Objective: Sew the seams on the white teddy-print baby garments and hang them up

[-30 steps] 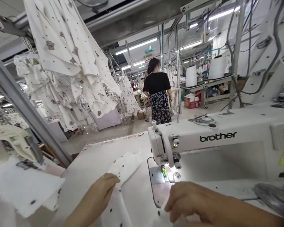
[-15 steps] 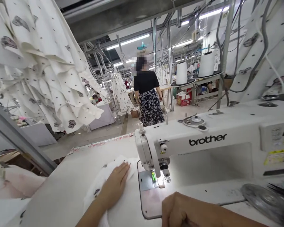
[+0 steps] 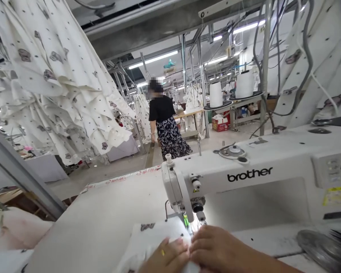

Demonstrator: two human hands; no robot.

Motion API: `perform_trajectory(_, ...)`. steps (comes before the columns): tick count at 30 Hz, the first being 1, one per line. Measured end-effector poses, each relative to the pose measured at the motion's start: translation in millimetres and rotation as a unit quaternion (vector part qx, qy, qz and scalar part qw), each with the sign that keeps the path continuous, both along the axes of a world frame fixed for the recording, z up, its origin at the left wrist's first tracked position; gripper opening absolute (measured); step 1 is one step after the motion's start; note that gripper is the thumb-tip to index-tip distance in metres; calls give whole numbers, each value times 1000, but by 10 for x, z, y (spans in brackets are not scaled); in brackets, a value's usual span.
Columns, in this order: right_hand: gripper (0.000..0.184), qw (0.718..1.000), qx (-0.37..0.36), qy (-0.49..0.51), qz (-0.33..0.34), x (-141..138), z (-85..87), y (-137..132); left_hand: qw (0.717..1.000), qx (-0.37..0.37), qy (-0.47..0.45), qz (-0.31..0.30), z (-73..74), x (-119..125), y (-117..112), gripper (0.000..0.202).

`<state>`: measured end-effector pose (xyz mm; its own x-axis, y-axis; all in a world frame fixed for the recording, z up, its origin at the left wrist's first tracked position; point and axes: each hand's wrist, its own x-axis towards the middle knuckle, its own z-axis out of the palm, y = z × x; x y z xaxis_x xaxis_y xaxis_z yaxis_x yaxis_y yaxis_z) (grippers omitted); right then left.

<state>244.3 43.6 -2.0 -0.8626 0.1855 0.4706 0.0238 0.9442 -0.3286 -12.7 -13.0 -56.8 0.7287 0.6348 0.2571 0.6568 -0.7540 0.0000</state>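
Note:
White fabric with a dark animal-like print (image 3: 147, 226) lies on the machine bed, its edge running up to the lit needle area. My left hand (image 3: 167, 258), wearing a yellow ring-like band on a finger, is closed on this fabric just in front of the needle. Against it, on the right, my right hand (image 3: 216, 248) has its fingers bent over the fabric's edge. Both sets of fingertips nearly meet below the presser foot with its green guard (image 3: 186, 221). The white brother sewing machine (image 3: 244, 189) stands over the work. My hands cover part of the fabric and the needle plate.
Printed white fabric (image 3: 62, 76) hangs at the left, beside a metal post (image 3: 22, 170). Thread cones (image 3: 244, 84) stand behind the machine. A person in a black top (image 3: 161, 108) is in the aisle. A round metal dish (image 3: 315, 246) sits at the right.
My left hand has come right and nearer with the fabric, which now reaches the needle area. My right hand has moved up to the presser foot. The person in the aisle has shifted left.

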Motion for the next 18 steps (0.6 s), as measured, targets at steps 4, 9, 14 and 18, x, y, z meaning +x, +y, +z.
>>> perform_trajectory(4,28,999,8,-46,-26,81,66,71,993,-103,-21,46,496,135,-199,50)
perform_trajectory(9,28,994,9,-79,-73,111,77,158,984,-164,-41,61,686,180,-112,50)
perform_trajectory(14,22,995,10,-37,-92,130,92,135,989,-137,-50,37,632,168,70,45)
perform_trajectory(18,22,994,69,4,-83,173,-114,235,997,-69,-33,2,385,102,252,40)
